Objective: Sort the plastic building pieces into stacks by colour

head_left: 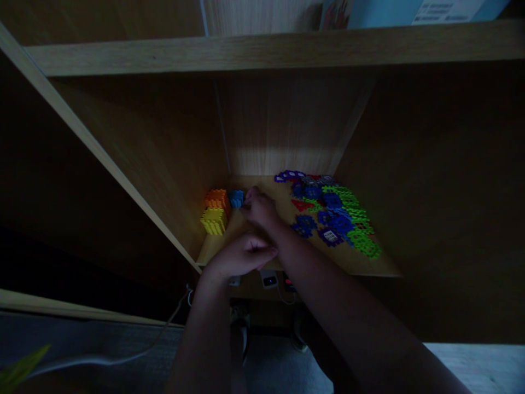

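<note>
On the dim shelf, my right hand (261,209) is closed, its fingertips at the right end of a short row of light blue interlocking plastic tiles (237,198). Whether a tile is pinched in it I cannot make out. My left hand (246,255) has its fingers curled in below it, near the shelf's front edge; the inside of that hand is hidden. Beside the blue row stand an orange tile stack (217,200) and, closer to me, a yellow tile stack (214,221). A loose spread of dark blue tiles (339,222) and green tiles (353,210) covers the right side.
Purple tiles (289,175) lie near the back panel, a red triangular tile (302,205) nearer the middle. Another shelf board (262,50) crosses above my hands. Beneath, a small white device (269,279) with a cable sits on a lower ledge.
</note>
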Tool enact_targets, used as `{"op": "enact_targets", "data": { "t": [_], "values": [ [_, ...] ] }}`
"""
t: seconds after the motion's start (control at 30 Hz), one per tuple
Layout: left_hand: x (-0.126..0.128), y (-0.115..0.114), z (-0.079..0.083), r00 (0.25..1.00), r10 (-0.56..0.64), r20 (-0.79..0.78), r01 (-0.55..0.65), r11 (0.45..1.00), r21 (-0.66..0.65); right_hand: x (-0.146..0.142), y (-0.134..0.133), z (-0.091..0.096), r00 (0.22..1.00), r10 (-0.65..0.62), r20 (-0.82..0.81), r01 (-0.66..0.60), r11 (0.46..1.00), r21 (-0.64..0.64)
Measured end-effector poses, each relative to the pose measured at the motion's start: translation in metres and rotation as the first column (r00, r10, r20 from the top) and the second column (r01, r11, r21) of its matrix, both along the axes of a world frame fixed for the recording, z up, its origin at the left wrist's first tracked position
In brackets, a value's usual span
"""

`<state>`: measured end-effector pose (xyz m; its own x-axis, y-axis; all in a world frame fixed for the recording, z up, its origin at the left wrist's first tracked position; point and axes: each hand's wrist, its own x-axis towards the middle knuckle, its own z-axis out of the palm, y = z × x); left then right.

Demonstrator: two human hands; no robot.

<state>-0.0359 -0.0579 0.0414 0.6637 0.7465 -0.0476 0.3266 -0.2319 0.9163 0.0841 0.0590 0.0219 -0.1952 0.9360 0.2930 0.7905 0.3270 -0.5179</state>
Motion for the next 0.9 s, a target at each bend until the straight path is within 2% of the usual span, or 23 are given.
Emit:
{"op": "enact_targets", "data": {
  "t": [0.63,0.9],
  "values": [
    [0.0022,0.0000,0.0032,1.000,0.004,0.008,-0.004,1.000,-0.014,-0.0045,0.0069,-0.0042,1.000,0.001,-0.030,-0.001,1.000,0.008],
    [0.0017,-0.0005,0.0003,1.000,0.016,0.014,-0.016,1.000,-0.019,-0.0047,0.0040,-0.0004,1.000,-0.009,-0.016,0.009,1.000,0.005]
  ]
}}
